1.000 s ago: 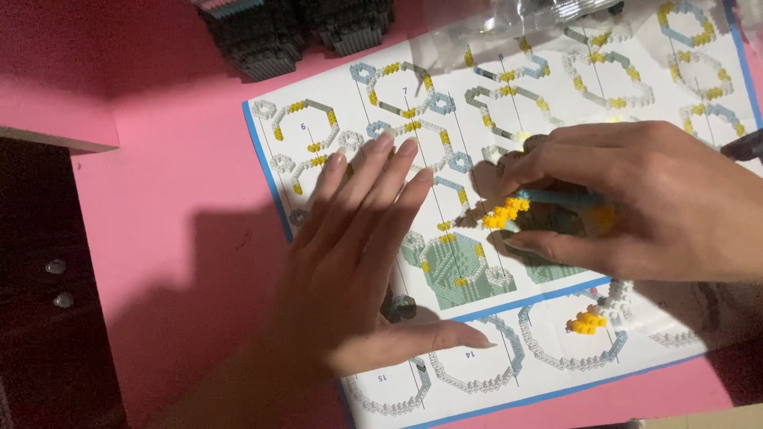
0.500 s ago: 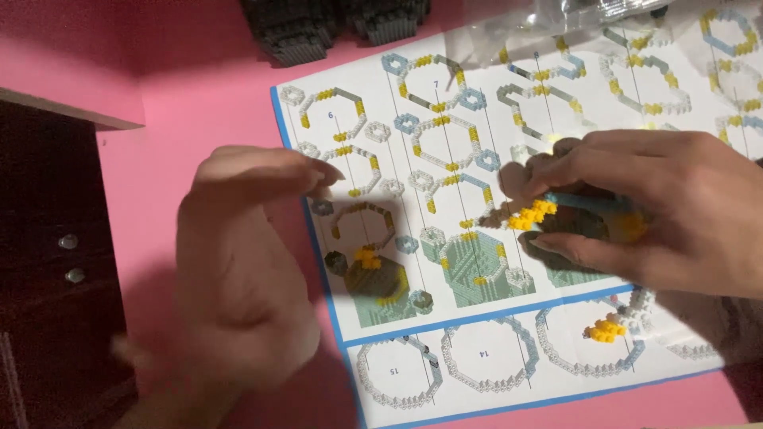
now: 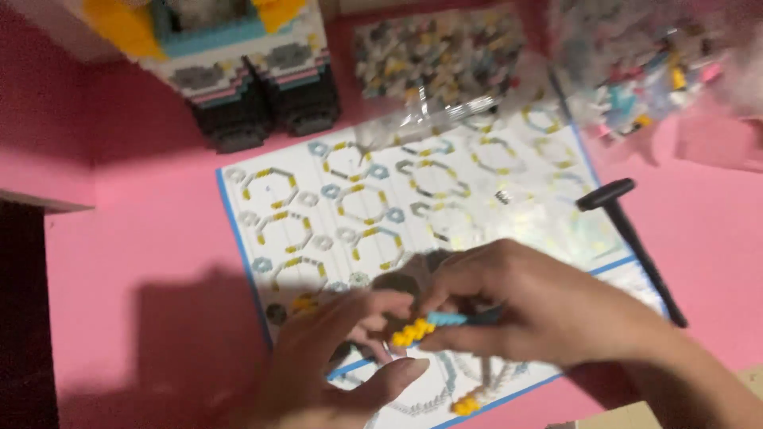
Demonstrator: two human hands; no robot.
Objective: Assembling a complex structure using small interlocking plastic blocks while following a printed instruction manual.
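Right hand (image 3: 540, 306): fingers closed around a small brick assembly (image 3: 433, 324), yellow studs at the fingertips and a blue strip running back under them. Left hand (image 3: 342, 357): fingers curled loosely, tips touching the yellow end of the assembly; whether they pinch it cannot be told, owing to blur. Both hands rest over the instruction sheet (image 3: 350, 199). A black hammer (image 3: 632, 238) lies well right of the fingers. A block model (image 3: 230, 63) stands far beyond them.

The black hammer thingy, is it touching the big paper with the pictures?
Touching. The head view shows the black tool lying across the right edge of the instruction sheet, its handle overlapping the blue border.
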